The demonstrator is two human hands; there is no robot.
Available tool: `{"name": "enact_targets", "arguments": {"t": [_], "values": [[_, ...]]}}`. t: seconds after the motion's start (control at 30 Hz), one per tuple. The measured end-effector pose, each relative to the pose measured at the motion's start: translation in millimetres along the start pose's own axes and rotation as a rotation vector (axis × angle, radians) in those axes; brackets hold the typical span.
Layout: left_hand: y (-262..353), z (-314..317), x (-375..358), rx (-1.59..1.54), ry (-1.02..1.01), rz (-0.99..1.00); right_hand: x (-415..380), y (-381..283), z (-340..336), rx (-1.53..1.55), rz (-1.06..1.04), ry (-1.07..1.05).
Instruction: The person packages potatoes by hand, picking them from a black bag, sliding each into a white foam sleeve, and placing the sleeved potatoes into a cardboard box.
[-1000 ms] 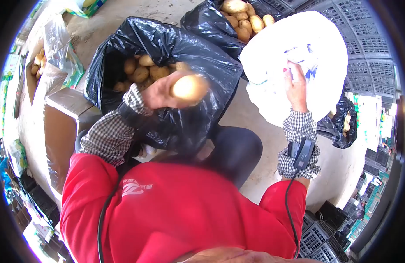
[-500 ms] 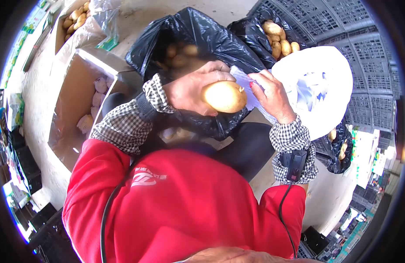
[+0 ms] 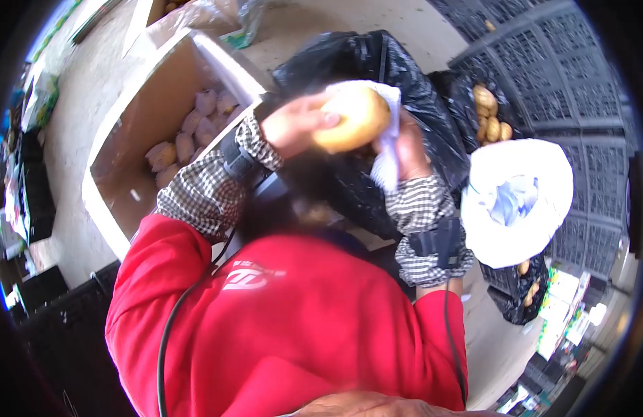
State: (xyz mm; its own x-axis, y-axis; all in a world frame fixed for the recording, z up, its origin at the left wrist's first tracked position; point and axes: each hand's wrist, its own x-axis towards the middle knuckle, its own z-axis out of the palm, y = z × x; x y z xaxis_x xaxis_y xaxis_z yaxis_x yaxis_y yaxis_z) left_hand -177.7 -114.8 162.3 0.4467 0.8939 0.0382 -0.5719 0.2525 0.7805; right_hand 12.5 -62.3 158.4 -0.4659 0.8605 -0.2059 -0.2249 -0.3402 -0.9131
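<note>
Left hand (image 3: pixel 292 128) clamped on the potato (image 3: pixel 356 126) by its left end, seemingly leaving the right end free for white netting (image 3: pixel 385 171), gripped in the right hand (image 3: pixel 410 149)!

Grey lattice-sided crates (image 3: pixel 581 131) stand stacked along the right, clear plastic sheeting (image 3: pixel 195 22) lies crumpled near the top edge, dark bins (image 3: pixel 68 340) fill the lower left, and a green-and-white bundle (image 3: pixel 42 101) rests on the pale floor (image 3: pixel 377 17) toward the left edge.
</note>
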Motion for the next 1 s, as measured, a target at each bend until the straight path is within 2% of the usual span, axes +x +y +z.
{"name": "enact_targets", "arguments": {"t": [0.07, 0.1, 0.13, 0.17, 0.2, 0.27, 0.33, 0.37, 0.4, 0.5, 0.53, 0.57, 0.6, 0.63, 0.73, 0.8, 0.87, 0.9, 0.93, 1.0], "values": [[9.6, -21.2, -5.8, 0.367, 0.187, 0.137, 12.2, -6.2, 19.0, -0.096, -0.218, 0.031], [10.5, -38.6, -6.0, 0.594, 0.296, 0.109, 18.5, -0.9, 25.9, -0.528, -0.339, -0.043], [12.3, -58.9, -7.3, 0.825, 0.4, 0.067, 26.9, 12.7, 45.3, -0.732, -0.493, -0.17], [12.8, -81.4, -16.3, 0.502, 0.405, -0.017, 29.4, 19.2, 65.8, -0.735, -0.555, -0.236], [17.3, -94.6, -23.0, 0.622, 0.638, -0.086, 31.9, 21.2, 80.9, -0.738, -0.62, -0.3], [40.5, -120.8, -53.9, 0.443, 0.742, 0.095, 52.8, 24.2, 63.1, -0.743, -0.635, -0.101], [53.3, -177.9, -89.7, 0.458, 0.952, 0.1, 56.9, 14.1, 27.7, -0.318, -0.203, 0.016], [57.1, -204.8, -108.6, 0.582, 1.012, 0.008, 61.8, 15.2, 2.8, 0.02, -0.048, 0.032], [56.6, -230.4, -125.7, 0.704, 1.063, -0.09, 64.6, 20.4, -21.5, 0.187, 0.035, 0.052], [20.9, -307.0, -156.8, 1.217, 0.979, -0.245, 52.3, 38.9, -40.7, 0.28, 0.132, 0.027], [1.3, -327.4, -158.8, 1.424, 0.921, -0.233, 49.8, 43.7, -42.7, 0.279, 0.168, 0.04], [-22.1, -345.0, -157.1, 1.626, 0.846, -0.213, 48.0, 45.1, -47.4, 0.34, 0.2, -0.066], [-42.4, -357.0, -155.4, 1.825, 0.751, -0.181, 45.9, 44.9, -49.1, 0.295, 0.216, -0.036], [-58.0, -360.9, -153.4, 1.776, 0.648, -0.553, 45.7, 42.1, -49.3, 0.25, 0.23, -0.003], [-57.4, -392.2, -129.0, 1.852, -0.015, -0.977, 40.9, 20.7, -60.3, 0.048, 0.191, 0.151], [-30.7, -387.7, -117.7, 1.86, 0.491, -0.587, 32.6, 1.9, -93.5, -0.091, 0.035, 0.204], [24.6, -304.8, -77.1, 1.654, 0.836, -0.009, 20.1, -18.6, -119.5, -0.134, -0.115, 0.388], [47.6, -269.2, -62.7, 0.715, 0.828, 0.039, 12.7, -30.6, -127.3, -0.173, -0.169, 0.455], [61.8, -224.9, -39.5, 1.092, 0.84, 0.025, 4.8, -37.8, -143.0, -0.171, -0.205, 0.495], [54.0, -162.4, 11.4, 1.052, 0.389, 0.195, -8.8, -44.1, -149.5, -0.132, -0.315, 0.535]]}}
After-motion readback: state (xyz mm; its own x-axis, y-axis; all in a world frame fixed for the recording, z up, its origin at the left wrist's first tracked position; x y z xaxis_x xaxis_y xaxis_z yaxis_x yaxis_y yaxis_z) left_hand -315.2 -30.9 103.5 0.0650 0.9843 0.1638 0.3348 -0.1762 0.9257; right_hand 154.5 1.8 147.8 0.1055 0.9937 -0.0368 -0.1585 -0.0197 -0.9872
